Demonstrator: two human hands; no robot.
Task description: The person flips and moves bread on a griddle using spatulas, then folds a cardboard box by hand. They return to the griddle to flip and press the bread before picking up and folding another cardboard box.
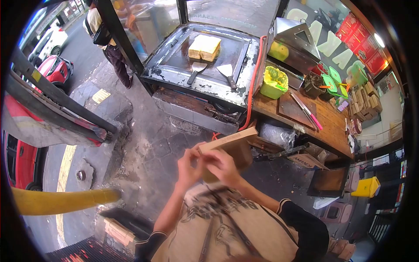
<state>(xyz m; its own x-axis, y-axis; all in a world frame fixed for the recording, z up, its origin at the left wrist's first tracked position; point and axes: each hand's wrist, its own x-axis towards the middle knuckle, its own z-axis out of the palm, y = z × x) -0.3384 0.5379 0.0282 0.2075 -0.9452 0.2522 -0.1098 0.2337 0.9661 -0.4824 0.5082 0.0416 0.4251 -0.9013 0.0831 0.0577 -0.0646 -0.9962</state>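
A brown cardboard box (231,140) is held up in front of my apron, tilted, with its narrow printed side facing up. My left hand (190,167) is closed on the box's near left corner. Beside it, my right hand (223,168) grips the same end, fingers bent against the cardboard. Both hands' fingertips are close together and partly hidden. Beyond the box, a stack of toasted bread (204,47) sits on the flat griddle (174,56). Two spatulas, one dark-handled (196,73) and one wider (227,75), lie in front of the bread.
Right of the griddle, a wooden counter (329,124) carries a green bin (274,83), a knife with a pink handle (312,115) on a dark board, and several green-lidded tubs. Folded boxes (364,101) are stacked farther right. A person (114,48) stands on the street side.
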